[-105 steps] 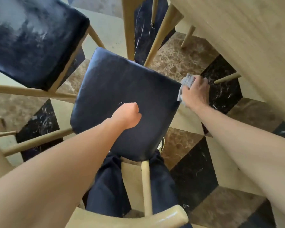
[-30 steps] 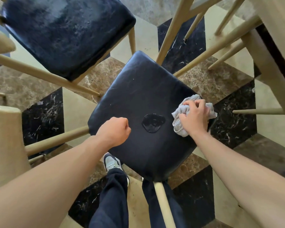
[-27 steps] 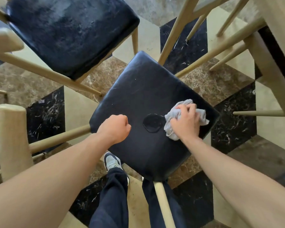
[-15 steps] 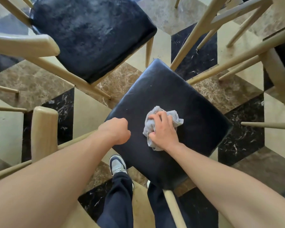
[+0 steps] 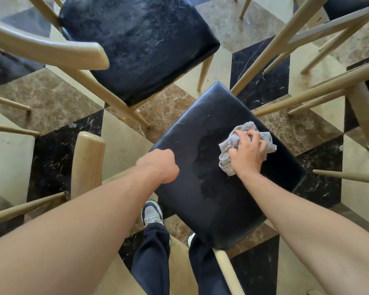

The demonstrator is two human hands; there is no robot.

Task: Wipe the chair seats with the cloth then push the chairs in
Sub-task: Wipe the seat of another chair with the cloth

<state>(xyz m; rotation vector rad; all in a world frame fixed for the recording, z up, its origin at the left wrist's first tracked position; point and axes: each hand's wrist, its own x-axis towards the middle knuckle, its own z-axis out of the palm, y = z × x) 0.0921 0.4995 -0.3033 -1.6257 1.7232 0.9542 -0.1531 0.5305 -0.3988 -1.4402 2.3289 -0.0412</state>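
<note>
A: Cloth (image 5: 246, 145), grey and crumpled, sits under the right hand (image 5: 248, 153), which grips it in a bunch and presses it on the near chair seat (image 5: 222, 167), toward the seat's right edge.

B: And the seat itself?

A: Dark, smooth, leather-like, roughly square with rounded corners. A damp-looking smear (image 5: 202, 165) runs down its middle, just left of the cloth, though the sheen makes its outline hard to fix.

B: The other hand?

A: The left hand (image 5: 159, 166) is curled into a fist at the seat's left edge; whether it holds the edge or only rests there, I cannot tell.

B: Anything else?

A: A second chair seat (image 5: 136, 43) beyond, same dark cover but scuffed and dull, on pale round wooden legs. Marble-patterned floor tiles (image 5: 51, 99) in brown, black and cream lie beneath.
</note>
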